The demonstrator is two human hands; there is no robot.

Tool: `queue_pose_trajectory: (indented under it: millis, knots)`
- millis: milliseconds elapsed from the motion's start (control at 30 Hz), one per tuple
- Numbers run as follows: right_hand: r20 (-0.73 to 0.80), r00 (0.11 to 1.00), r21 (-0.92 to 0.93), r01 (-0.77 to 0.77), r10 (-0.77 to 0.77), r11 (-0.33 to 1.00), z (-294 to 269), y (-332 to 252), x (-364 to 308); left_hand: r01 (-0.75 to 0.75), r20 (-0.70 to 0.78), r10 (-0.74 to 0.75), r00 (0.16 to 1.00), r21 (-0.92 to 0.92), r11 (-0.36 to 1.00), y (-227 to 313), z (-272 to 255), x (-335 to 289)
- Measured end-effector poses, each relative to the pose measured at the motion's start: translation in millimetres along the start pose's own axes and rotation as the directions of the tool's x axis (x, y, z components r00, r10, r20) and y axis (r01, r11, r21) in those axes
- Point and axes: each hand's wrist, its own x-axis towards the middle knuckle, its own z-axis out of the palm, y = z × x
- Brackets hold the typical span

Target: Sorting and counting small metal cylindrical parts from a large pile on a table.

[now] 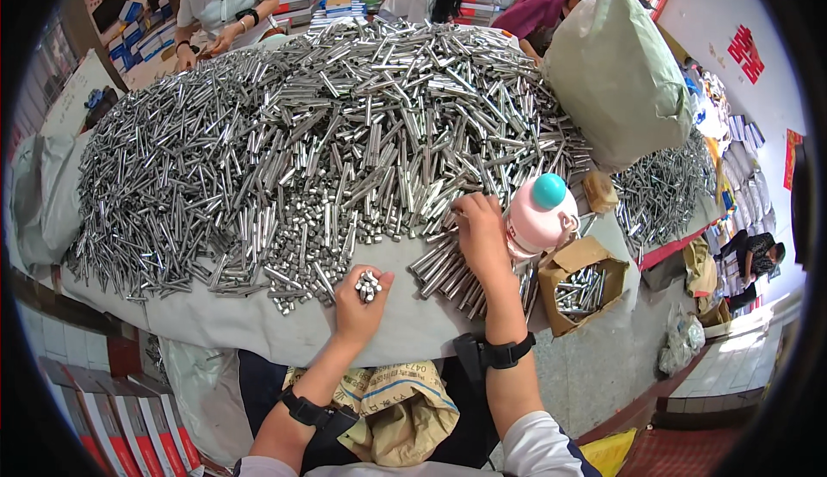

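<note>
The left hand (362, 298) lay cupped, palm up, around a clutch of short caps (369, 286), while the right hand (481, 234), fingers curled down, picked at long tubes (448, 266) at the heap's (327, 132) edge—seemingly mid-gathering, calling next for one clean pinch.
</note>
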Motion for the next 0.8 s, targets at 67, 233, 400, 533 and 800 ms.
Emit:
queue_pose_trajectory:
  millis: [67, 233, 400, 533, 800]
  knots:
    - [-0.088, 0.996, 0.126, 0.029, -0.018, 0.992, -2, -1, 3, -0.009, -0.001, 0.009, 1.0, 0.0, 1.0, 2, 0, 1]
    - [-0.114, 0.973, 0.516, -0.116, 0.203, 0.849, -5, -8, 7, 0.003, 0.014, -0.003, 1.0, 0.002, 1.0, 5, -1, 2]
    - [-0.103, 0.984, 0.671, -0.042, 0.148, 0.741, -12, -13, 12, 0.014, 0.036, -0.014, 0.999, 0.012, 1.0, 1, -3, 2]
    - [-0.114, 0.971, 0.777, -0.044, 0.21, 0.628, -10, -5, 13, 0.027, -0.006, -0.027, 1.0, 0.02, 0.999, 1, -6, 2]
    - [-0.129, 0.969, 0.801, -0.023, 0.21, 0.598, -31, -29, 9, -0.085, -0.011, 0.085, 0.996, 0.012, 0.996, 4, 0, 0]
